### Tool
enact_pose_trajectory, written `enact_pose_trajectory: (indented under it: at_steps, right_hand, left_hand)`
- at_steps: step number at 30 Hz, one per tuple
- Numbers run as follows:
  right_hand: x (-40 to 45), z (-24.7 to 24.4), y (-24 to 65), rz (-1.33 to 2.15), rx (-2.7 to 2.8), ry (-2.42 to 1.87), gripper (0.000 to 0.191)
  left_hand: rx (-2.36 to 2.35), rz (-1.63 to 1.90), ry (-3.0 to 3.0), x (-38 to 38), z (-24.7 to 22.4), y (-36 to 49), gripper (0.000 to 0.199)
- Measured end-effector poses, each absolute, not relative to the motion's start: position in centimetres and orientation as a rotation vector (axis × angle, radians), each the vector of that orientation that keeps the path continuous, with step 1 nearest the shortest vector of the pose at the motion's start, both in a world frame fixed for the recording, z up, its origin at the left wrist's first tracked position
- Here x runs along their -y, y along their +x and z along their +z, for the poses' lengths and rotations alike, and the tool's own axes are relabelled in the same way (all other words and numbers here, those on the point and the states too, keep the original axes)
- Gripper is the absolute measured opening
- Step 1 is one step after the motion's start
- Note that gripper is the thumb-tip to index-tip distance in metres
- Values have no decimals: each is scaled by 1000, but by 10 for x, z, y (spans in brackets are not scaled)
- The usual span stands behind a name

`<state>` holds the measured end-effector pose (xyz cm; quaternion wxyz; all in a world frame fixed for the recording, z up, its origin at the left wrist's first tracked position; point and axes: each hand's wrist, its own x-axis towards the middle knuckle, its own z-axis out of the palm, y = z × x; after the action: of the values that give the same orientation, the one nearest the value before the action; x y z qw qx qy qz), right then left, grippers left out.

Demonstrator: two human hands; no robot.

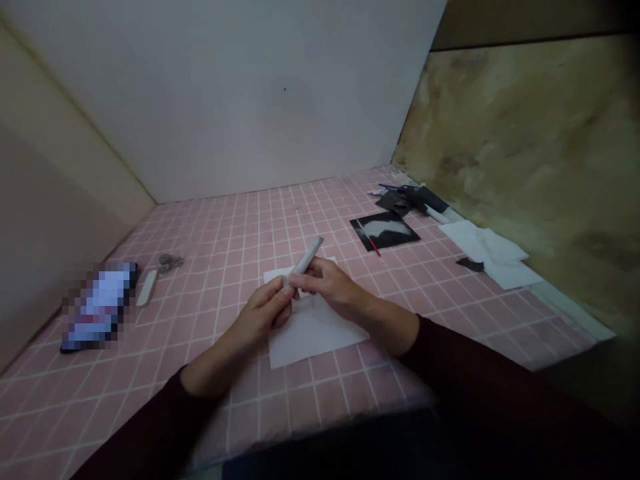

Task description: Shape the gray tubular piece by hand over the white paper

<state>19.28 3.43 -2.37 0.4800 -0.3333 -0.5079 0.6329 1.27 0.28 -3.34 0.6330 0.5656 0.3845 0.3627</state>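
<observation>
Above a sheet of white paper (315, 337), both hands meet around a narrow, whitish-grey stick (307, 256). It slants up to the right, with its far end sticking out beyond my fingers. My left hand (265, 307) is closed, its thumb and fingers pinching the stick's lower end. My right hand (334, 285) grips it a little higher up, with thumb and fingers closed on it. What exactly the stick is, I cannot make out. My fingers hide its lower part.
Left on the pink checked tabletop (220, 233) lie a blurred phone (100, 307), a white rounded strip (147, 288) and small grey rings (169, 261). To the right are a black sheet with white dust (387, 230), a red thin stick (373, 244), dark scraps (395, 201) and white papers (485, 250).
</observation>
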Motion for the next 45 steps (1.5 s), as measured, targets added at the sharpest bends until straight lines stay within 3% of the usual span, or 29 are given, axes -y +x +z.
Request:
enact_pose_trajectory:
  at_steps: [5,10,15,20,25,29,34,45]
  right_hand:
    - [-36,-21,198,1367,1002,-806,31]
    - [-33,-23,193,1547,1230,-834,36]
    - [-37,-22,197,1331,993,-792,34]
    - [-33,-22,192,1521,1235,-813,36]
    - [-35,-20,197,1327,1036,-798,37]
    - [-32,-23,191,1514,1270,-812,38]
    - [-37,-25,196,1370,1076,-827,34]
    - [-39,-22,210,1682,1215,-652,33]
  left_hand:
    - [-867,778,1317,-3,-33,13,28]
    - [-862,826,1310,-4,-36,11,27]
    - [-848,772,1326,-3,-35,12,28]
    - [-843,846,1266,-2,-34,13,26]
    - [-833,777,1299,-2,-34,13,27]
    - [-842,849,1254,-2,-32,13,27]
    - [-802,795,1178,-1,-28,14,28]
    - [-641,749,928,-6,-20,7,25]
